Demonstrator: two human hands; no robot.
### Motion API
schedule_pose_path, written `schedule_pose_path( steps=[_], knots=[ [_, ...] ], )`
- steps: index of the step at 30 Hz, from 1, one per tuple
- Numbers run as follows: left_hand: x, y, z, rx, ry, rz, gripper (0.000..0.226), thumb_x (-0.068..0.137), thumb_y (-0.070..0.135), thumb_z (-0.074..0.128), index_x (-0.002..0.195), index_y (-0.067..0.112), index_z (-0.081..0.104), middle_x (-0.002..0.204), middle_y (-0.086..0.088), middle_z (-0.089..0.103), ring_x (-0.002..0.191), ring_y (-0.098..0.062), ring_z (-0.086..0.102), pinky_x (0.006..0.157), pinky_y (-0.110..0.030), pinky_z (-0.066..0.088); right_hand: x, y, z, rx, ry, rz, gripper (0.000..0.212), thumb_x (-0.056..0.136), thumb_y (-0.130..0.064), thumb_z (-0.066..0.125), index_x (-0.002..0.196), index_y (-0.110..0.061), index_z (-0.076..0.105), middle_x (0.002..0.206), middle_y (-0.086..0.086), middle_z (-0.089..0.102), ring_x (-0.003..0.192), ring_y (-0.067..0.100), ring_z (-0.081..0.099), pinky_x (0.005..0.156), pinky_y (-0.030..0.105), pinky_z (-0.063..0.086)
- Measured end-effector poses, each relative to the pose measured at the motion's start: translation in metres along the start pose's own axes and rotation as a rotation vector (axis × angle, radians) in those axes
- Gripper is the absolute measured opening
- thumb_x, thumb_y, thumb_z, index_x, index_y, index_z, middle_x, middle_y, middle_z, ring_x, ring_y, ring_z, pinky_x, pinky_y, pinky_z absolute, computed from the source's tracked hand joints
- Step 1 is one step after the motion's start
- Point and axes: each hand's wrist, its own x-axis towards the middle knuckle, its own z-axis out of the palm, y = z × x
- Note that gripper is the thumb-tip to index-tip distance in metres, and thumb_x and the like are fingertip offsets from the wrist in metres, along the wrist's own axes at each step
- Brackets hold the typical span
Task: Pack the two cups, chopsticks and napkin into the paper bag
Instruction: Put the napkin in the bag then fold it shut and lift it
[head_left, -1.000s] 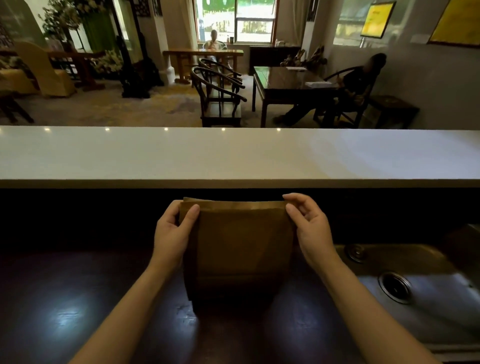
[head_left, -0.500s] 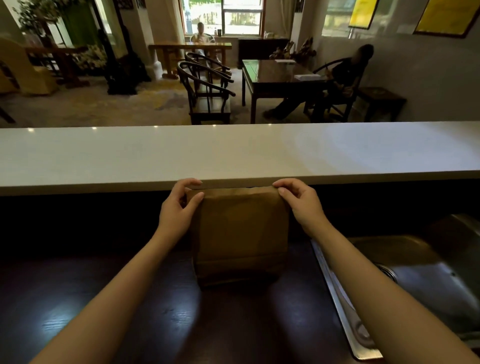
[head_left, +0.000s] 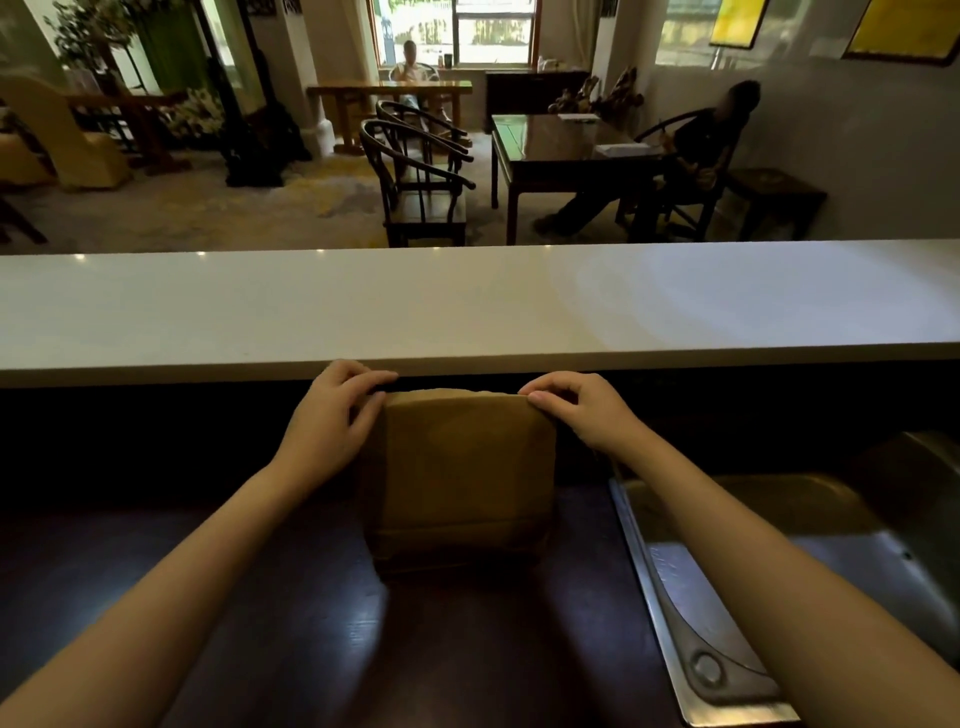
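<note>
The fingers (head_left: 363, 371) of the left hand (head_left: 332, 415) curl over the top left corner of the paper bag (head_left: 460, 478), thumb pressed against its near face, pinching the folded top edge. The right hand (head_left: 582, 410) does likewise at the top right corner, its fingers (head_left: 545, 387) bent close together and the thumb tip on the edge. The bag stands upright on the dark worktop (head_left: 291, 623), just under the lip of a white counter (head_left: 467, 301), with a steel sink (head_left: 779, 582) to its right.
</note>
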Motion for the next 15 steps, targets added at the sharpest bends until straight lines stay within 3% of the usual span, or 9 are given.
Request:
schedule_pose_path(
  steps=[2, 5, 9, 11, 15],
  knots=[
    [-0.002, 0.004, -0.004, 0.076, -0.058, 0.164, 0.033, 0.091, 0.018, 0.054, 0.124, 0.018, 0.056, 0.108, -0.007, 0.057, 0.093, -0.018, 0.056, 0.076, -0.031, 0.049, -0.002, 0.0, 0.0, 0.001, -0.004, 0.0, 0.016, 0.091, -0.019, 0.058, 0.1, -0.019, 0.071, 0.094, -0.01, 0.067, 0.09, -0.002, 0.058, 0.076, 0.009, 0.043],
    [-0.005, 0.006, -0.004, 0.168, -0.265, 0.235, 0.042, 0.089, 0.046, 0.046, 0.119, 0.019, 0.059, 0.11, -0.004, 0.063, 0.096, -0.019, 0.061, 0.077, -0.034, 0.053, -0.007, 0.002, 0.0, -0.033, -0.016, -0.024, 0.016, 0.092, -0.02, 0.057, 0.1, -0.02, 0.071, 0.095, -0.01, 0.067, 0.092, -0.002, 0.058, 0.077, 0.009, 0.043],
    [-0.001, 0.005, -0.005, -0.026, -0.308, 0.123, 0.01, 0.084, 0.022, 0.066, 0.093, 0.021, 0.069, 0.09, 0.007, 0.067, 0.087, -0.011, 0.063, 0.08, -0.031, 0.05, -0.014, 0.003, 0.001, -0.042, -0.051, -0.044, 0.015, 0.092, -0.02, 0.056, 0.098, -0.019, 0.07, 0.095, -0.006, 0.067, 0.089, 0.0, 0.058, 0.075, 0.011, 0.044],
    [0.004, 0.009, -0.009, -0.087, -0.351, 0.031, 0.009, 0.083, 0.021, 0.067, 0.08, 0.029, 0.067, 0.084, 0.012, 0.063, 0.082, -0.005, 0.059, 0.076, -0.024, 0.046, -0.015, 0.002, 0.001, -0.097, -0.06, -0.067, 0.015, 0.093, -0.02, 0.055, 0.096, -0.017, 0.07, 0.094, -0.001, 0.067, 0.087, 0.007, 0.058, 0.076, 0.019, 0.044],
    [0.01, 0.016, -0.011, -0.1, -0.404, -0.078, 0.004, 0.082, 0.023, 0.068, 0.083, 0.019, 0.07, 0.087, 0.0, 0.058, 0.083, -0.014, 0.057, 0.074, -0.022, 0.042, -0.011, -0.004, -0.001, -0.402, -0.077, -0.087, 0.023, 0.094, -0.033, 0.051, 0.104, -0.021, 0.069, 0.109, 0.003, 0.055, 0.107, 0.018, 0.041, 0.094, 0.034, 0.035]
  ],
)
